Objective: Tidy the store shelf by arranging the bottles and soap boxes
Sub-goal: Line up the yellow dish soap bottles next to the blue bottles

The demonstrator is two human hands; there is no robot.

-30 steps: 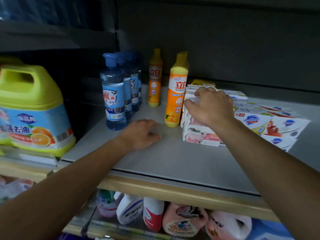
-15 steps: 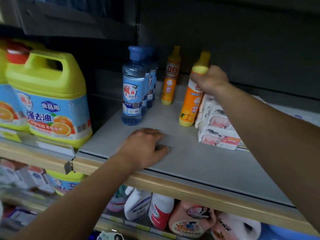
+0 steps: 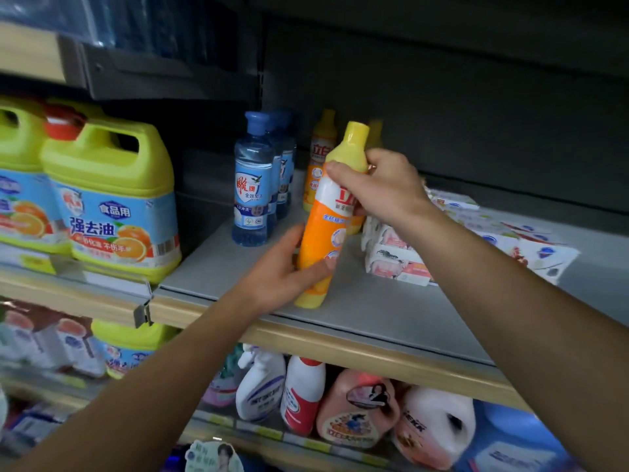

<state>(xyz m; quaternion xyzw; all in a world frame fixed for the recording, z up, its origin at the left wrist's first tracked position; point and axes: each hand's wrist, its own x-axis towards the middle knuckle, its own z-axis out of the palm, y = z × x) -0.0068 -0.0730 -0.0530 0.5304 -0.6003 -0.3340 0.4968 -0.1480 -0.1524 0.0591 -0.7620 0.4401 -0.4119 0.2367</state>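
An orange dish-soap bottle (image 3: 323, 233) with a yellow cap stands tilted near the front of the grey shelf (image 3: 374, 301). My right hand (image 3: 377, 185) grips its neck and shoulder, and my left hand (image 3: 282, 270) holds its lower body. Behind it stands a second orange bottle (image 3: 318, 158), with part of another showing past my right hand. A row of blue bottles (image 3: 252, 189) stands to the left. Pink and white soap boxes (image 3: 394, 257) lie stacked to the right, with more boxes (image 3: 531, 247) spread behind my right arm.
Big yellow detergent jugs (image 3: 112, 202) fill the shelf section on the left. Spray bottles and pink jugs (image 3: 354, 410) crowd the shelf below. A wooden front lip (image 3: 340, 345) edges the grey shelf, and a dark shelf hangs overhead.
My right hand left the soap boxes, took the front orange bottle by its top and pulled it forward. My left hand rose from the shelf and took the bottle's lower part.
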